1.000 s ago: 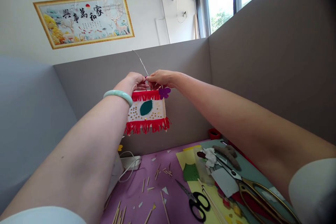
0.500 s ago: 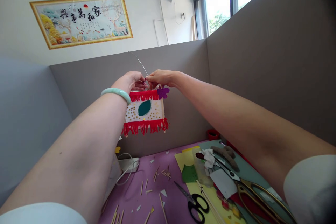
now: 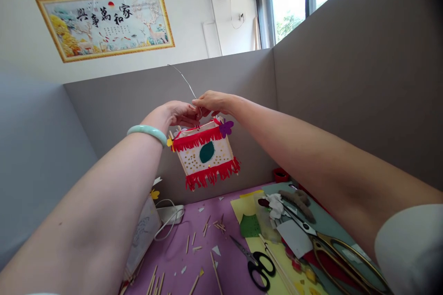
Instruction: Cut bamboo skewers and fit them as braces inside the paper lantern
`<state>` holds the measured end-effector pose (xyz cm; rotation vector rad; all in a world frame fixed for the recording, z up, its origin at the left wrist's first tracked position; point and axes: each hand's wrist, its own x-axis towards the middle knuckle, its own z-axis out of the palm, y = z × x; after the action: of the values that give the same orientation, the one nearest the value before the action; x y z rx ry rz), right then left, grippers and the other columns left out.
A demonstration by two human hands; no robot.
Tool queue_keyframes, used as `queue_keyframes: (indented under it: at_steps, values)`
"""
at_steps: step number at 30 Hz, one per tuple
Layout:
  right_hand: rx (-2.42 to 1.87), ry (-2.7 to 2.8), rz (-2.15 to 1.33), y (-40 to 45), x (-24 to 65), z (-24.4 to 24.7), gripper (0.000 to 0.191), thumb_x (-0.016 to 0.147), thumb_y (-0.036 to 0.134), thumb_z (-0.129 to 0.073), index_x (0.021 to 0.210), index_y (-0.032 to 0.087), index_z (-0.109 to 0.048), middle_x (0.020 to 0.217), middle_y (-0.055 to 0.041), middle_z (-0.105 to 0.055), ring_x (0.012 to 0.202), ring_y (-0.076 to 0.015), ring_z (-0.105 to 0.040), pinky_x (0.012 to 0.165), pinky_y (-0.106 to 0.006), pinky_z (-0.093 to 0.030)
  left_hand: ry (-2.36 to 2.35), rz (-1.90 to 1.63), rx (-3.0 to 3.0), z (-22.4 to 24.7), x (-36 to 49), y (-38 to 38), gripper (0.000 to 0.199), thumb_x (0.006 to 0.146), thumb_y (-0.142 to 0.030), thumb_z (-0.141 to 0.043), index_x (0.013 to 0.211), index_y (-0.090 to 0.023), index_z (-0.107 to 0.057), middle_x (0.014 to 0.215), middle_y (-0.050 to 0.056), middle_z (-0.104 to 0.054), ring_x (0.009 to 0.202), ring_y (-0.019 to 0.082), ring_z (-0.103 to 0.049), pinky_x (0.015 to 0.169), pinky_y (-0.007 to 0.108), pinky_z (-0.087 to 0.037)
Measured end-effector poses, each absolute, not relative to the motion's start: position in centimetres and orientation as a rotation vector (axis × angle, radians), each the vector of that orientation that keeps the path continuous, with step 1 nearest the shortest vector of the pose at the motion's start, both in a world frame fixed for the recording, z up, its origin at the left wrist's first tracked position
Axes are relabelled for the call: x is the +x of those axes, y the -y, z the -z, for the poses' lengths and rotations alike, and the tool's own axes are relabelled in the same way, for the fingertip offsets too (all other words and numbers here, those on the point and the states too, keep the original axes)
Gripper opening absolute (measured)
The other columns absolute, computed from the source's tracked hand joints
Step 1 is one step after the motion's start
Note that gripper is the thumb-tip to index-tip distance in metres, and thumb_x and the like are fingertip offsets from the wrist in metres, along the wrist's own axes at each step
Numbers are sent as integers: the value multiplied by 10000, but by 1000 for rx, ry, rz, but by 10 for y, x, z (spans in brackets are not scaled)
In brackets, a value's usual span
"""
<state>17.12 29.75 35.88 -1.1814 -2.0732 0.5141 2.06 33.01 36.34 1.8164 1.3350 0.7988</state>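
A white lantern (image 3: 188,159) with red fringes, gold dots and a dark green oval hangs tilted below both hands. Purple and yellow flower shapes sit at its top corners. My left hand (image 3: 184,113), with a pale green bangle (image 3: 147,132) on its wrist, is closed at the top of the lantern; what its fingers pinch is too small to tell. Touching it, my right hand (image 3: 211,101) pinches a thin wire (image 3: 187,81), which curves up and to the left from the fingertips.
On the purple table (image 3: 197,265) lie several short sticks, paper scraps and black scissors (image 3: 258,265). Large gold-handled scissors (image 3: 321,238), yellow paper and green felt (image 3: 249,226) are at the right. A white power strip (image 3: 169,214) and another paper lantern (image 3: 141,235) stand left. Grey partitions (image 3: 138,97) surround the table.
The lantern has swung to the right and tilted, showing its open top and left corner. My left hand has moved slightly right and down; my right hand has barely moved.
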Motion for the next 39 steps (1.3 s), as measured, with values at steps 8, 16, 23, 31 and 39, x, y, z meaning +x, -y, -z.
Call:
queue_keyframes:
  at_steps: [8,16,23,31,39]
  values:
    - [-1178,1945,-447,-287,192,-337,355,897,441,-425,871,146,-620,846,-91,-689,763,-183,-588,624,-270,-413,-1237,-944,1622,-333,8,-318,117,696,-115,-640,765,-168,-561,706,98,-686,719,257,-686,721,391,-548]
    - [-1078,1885,-463,-282,212,-272,426,891,420,-405,656,129,-609,623,-41,-584,503,-98,-464,499,-219,-347,-1184,-1110,1575,-316,3,-318,115,760,-86,-599,785,-165,-519,624,40,-650,606,189,-681,644,323,-565]
    - [-873,1909,-520,-270,217,-248,402,823,510,-477,833,142,-638,754,-33,-598,639,-118,-497,586,-222,-372,-1198,-1096,1559,-316,0,-319,79,777,-123,-605,787,-157,-534,626,67,-660,593,198,-679,616,318,-568]
    - [-773,1908,-519,-271,216,-235,306,789,410,-500,760,139,-639,657,15,-522,600,-99,-431,554,-220,-322,-1140,-1093,1576,-310,-3,-320,126,811,-119,-556,934,-143,-565,647,82,-672,603,202,-682,646,332,-569]
    - [-802,1818,-611,-271,213,-233,306,769,401,-528,808,129,-663,673,-5,-576,594,-100,-481,553,-220,-368,-1002,-1064,1596,-302,-9,-309,614,838,-115,-476,1407,-168,-251,728,85,-689,763,222,-694,769,382,-548]
